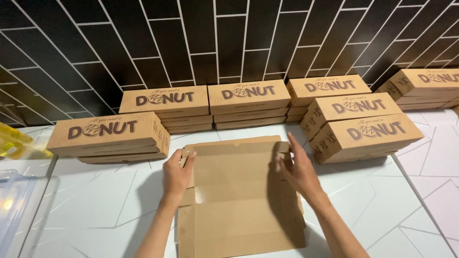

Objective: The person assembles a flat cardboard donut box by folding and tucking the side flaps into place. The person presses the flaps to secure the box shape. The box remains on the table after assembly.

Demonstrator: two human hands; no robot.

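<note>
two hands are on the flat cardboard box blank (239,196), which lies unfolded on the white worktop (95,210) right in front of me. my left hand (176,176) presses on the blank's left edge with the fingers curled over a side flap, a loose grip on the card itself; my right hand (299,169) rests open against the right edge, fingers spread, holding nothing

what i'd worry about: the blank is thin and pre-creased, so uneven pressure from the two sides could bend it off the crease or tear a flap. the worktop looks smooth and glossy, so the blank could slide away under a push. the finished boxes stand close by, the stack at left (109,136) and the stack at right (366,136) both near the blank's far corners, and a lifted panel or an elbow could knock them

the worktop is white with thin angled lines, the wall (191,43) behind is dark tile with pale grout. more closed brown boxes line the back (248,102). a clear plastic tub (12,200) and something yellow (14,141), blurred, sit at far left
</note>
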